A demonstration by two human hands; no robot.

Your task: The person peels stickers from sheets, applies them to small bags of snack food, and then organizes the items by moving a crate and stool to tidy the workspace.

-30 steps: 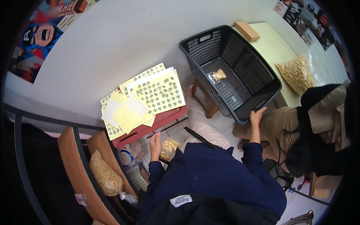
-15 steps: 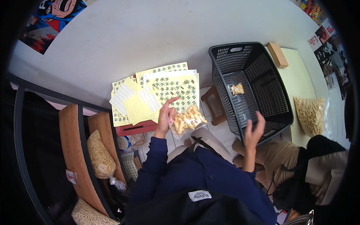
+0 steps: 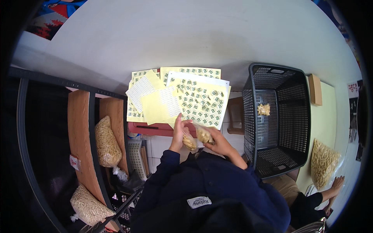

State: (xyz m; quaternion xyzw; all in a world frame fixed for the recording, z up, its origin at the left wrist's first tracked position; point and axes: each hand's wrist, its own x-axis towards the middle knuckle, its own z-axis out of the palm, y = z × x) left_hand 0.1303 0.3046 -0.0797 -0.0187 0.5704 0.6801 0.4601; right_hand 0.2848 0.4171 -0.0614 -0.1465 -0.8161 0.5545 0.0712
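The small snack bag (image 3: 197, 136) is partly hidden by both hands, its contents perhaps nuts.

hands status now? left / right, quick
Left hand: closed on the small clear snack bag.
Right hand: closed on the same bag, from the other side.

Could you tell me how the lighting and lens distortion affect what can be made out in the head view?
Head view: even, soft light on the pale wall, no glare; fisheye bends the black basket and shelf rails toward a dark rim; the left shelves sit in shadow; the sticker sheets are sharp; the small bag between both hands is slightly soft.
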